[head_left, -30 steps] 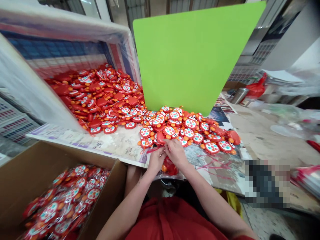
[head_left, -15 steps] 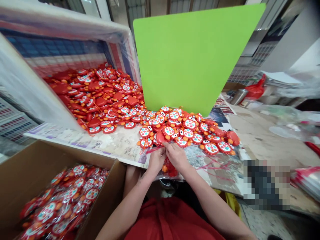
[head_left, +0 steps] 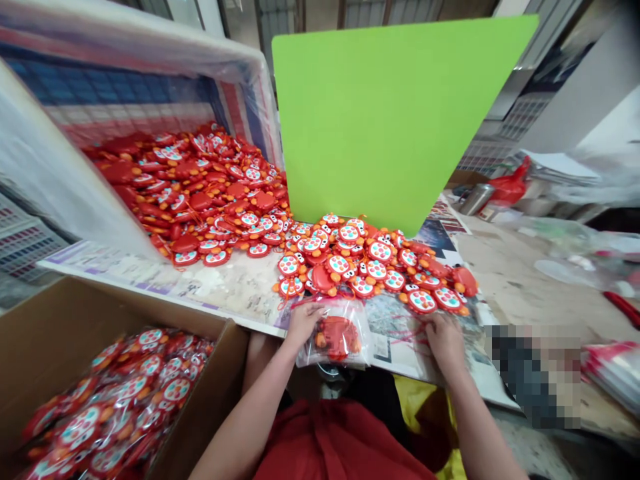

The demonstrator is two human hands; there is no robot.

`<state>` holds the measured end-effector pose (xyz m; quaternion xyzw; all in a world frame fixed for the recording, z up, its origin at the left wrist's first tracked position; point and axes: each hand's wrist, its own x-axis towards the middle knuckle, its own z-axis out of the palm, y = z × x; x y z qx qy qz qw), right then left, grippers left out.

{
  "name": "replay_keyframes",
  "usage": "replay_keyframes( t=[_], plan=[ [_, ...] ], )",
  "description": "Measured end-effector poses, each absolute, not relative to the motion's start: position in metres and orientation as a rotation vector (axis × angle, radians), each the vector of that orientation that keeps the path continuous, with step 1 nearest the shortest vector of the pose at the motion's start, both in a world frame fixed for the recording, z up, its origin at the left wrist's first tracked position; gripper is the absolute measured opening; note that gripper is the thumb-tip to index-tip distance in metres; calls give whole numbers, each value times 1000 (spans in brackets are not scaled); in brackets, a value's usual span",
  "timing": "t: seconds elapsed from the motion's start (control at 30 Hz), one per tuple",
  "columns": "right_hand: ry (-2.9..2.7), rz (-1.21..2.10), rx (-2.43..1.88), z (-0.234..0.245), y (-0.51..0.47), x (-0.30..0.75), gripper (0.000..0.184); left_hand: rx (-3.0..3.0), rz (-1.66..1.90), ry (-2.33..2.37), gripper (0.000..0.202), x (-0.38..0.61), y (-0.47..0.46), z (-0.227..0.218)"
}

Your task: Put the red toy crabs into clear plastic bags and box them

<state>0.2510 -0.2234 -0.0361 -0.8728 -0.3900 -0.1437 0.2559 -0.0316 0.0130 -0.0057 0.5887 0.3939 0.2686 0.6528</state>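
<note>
Head view: one green board [head_left: 385,113] stands behind the table [head_left: 240,287]; one cardboard box [head_left: 65,320] of bagged toys sits left. Crab toys [head_left: 210,193] heaped uncountably. Left hand [head_left: 303,320], grip clenched, holds one bagged toy [head_left: 337,337] at the table edge; right hand [head_left: 445,337] rests on red strings [head_left: 405,331], grip unclear.

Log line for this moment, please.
left hand: holds bagged toy | right hand: on red strings | toy pile behind
</note>
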Motion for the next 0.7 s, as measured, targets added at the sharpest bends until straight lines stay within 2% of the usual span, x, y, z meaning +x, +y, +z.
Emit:
replay_keyframes(
  t=[0.17,0.23,0.33,0.4,0.53,0.6,0.7],
  plan=[
    [-1064,-550,-2300,-18,-217,230,32,1207,458,765,31,-36,13,-2],
    [-998,-363,-2167,-5,-193,208,31,1214,452,745,34,-38,11,3],
    [-969,295,-1835,4,-150,171,32,1232,448,710,35,-41,7,12],
    [-942,590,-1655,5,-128,152,30,1222,422,679,34,-44,5,18],
    [-902,687,-1569,4,-115,143,19,1179,404,706,40,-50,6,23],
    [-844,737,-1542,6,-119,148,22,1171,390,719,44,-53,6,23],
    [-753,810,-1485,9,-129,156,21,1153,348,680,40,-53,6,23]
  ],
)
